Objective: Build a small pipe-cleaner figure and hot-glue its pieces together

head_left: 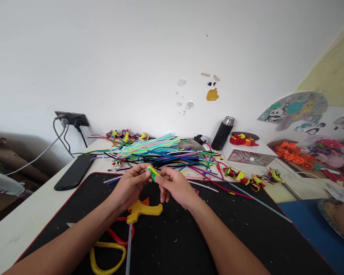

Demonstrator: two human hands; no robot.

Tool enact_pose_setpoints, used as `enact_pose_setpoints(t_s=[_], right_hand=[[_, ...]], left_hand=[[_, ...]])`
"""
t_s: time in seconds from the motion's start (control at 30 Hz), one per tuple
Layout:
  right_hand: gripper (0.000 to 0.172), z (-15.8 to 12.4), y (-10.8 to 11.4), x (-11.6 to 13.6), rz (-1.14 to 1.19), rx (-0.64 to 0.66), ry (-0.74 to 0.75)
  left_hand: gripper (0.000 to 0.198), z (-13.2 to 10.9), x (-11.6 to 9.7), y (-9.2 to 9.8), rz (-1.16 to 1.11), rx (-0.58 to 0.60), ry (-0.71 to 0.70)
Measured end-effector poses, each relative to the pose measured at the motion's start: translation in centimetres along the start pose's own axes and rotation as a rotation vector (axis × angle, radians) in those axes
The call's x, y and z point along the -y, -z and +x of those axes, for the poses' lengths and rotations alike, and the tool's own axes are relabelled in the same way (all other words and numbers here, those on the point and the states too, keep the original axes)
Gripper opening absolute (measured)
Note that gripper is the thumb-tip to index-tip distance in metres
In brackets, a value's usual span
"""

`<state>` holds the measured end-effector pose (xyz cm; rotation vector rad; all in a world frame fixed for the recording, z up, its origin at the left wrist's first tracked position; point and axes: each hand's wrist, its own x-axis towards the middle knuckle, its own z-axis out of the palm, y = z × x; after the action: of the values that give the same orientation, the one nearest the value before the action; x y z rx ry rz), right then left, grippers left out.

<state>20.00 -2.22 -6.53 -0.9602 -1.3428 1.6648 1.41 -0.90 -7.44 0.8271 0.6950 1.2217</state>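
Both hands, left (131,182) and right (174,186), pinching green-yellow pipe-cleaner piece (153,173) up close for fiddly fingertip work; glue gun (141,210) parked within reach.

No readable text, labels or numbers anywhere.

Bare stretches of the black work mat (240,236) lie open along its right and near edges. Yellow glue gun (140,210) and red-and-yellow scissors (114,244) block the near-left part. Heap of coloured pipe cleaners (166,154) bars the mat's far edge. Black phone (74,172) lies at the table's left edge; dark flask (223,133) stands at the back.
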Motion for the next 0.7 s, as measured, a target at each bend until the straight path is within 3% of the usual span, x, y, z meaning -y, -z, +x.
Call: enact_pose_setpoints(t_s=[0.33,0.53,0.7], right_hand=[[0.047,-0.5,0.7,1.0,-0.123,0.031,0.051],[0.034,-0.4,2.7,2.0,-0.268,-0.232,0.161],[0.026,-0.4,2.9,1.4,-0.477,-0.303,0.178]], left_hand=[[0.035,-0.3,-1.2,-0.6,-0.018,-0.040,0.012],[0.035,0.1,-2.3,0.0,-0.048,-0.088,-0.057],[0.034,0.1,-2.4,0.1,-0.046,-0.084,-0.085]])
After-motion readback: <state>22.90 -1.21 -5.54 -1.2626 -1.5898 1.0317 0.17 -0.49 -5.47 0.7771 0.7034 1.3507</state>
